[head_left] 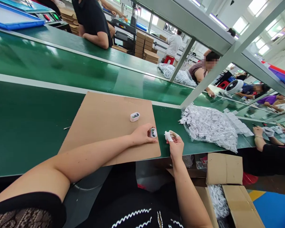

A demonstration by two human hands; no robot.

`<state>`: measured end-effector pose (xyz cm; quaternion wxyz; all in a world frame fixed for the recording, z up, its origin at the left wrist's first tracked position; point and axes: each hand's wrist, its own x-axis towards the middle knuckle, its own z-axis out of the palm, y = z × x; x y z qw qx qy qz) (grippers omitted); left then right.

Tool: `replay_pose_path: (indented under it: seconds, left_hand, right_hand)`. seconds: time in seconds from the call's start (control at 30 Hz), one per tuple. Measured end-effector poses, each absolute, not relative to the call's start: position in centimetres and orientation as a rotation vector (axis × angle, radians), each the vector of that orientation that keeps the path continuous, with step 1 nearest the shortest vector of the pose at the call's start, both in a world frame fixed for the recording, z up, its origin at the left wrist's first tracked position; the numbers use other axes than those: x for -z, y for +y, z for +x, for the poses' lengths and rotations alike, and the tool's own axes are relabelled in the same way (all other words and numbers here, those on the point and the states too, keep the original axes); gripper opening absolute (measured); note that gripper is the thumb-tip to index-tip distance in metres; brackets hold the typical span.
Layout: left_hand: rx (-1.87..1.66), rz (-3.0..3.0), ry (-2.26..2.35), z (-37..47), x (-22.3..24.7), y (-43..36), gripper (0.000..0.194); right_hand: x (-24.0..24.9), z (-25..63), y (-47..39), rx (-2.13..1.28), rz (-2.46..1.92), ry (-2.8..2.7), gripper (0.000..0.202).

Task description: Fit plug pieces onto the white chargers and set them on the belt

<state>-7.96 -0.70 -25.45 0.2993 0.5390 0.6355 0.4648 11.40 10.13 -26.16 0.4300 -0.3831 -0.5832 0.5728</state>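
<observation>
My left hand (144, 133) is closed round a white oval casing (153, 132) near the right edge of a brown cardboard sheet (104, 117). The open end of the casing faces up and shows parts inside. A second white casing (135, 117) stands on the cardboard, a little behind that hand. Just right of the cardboard, my right hand (175, 142) pinches a small white piece (168, 136) between thumb and fingers. White covers sit on some of its fingertips.
A clear bag of white parts (209, 125) lies to the right, beside white pieces (239, 123). Below stands an open carton (242, 202). A metal post (204, 82) rises behind the bag. Co-workers' hands (258, 131) are at the far right; a blue tray (16, 23) is back left.
</observation>
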Motion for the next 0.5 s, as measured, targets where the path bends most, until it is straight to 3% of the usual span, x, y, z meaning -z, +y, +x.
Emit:
replay_pose_path:
  seconds: [0.27, 0.5]
  left_hand:
    - [-1.220, 1.528, 1.648, -8.4, 25.6, -0.5, 0.052]
    - [-1.172, 1.527, 1.560, -8.7, 26.2, -0.3, 0.070]
  right_hand:
    - [23.9, 9.9, 8.2, -1.572, -0.944, -1.474, 0.051]
    - [22.6, 8.8, 7.8, -1.463, -0.874, -1.663, 0.047]
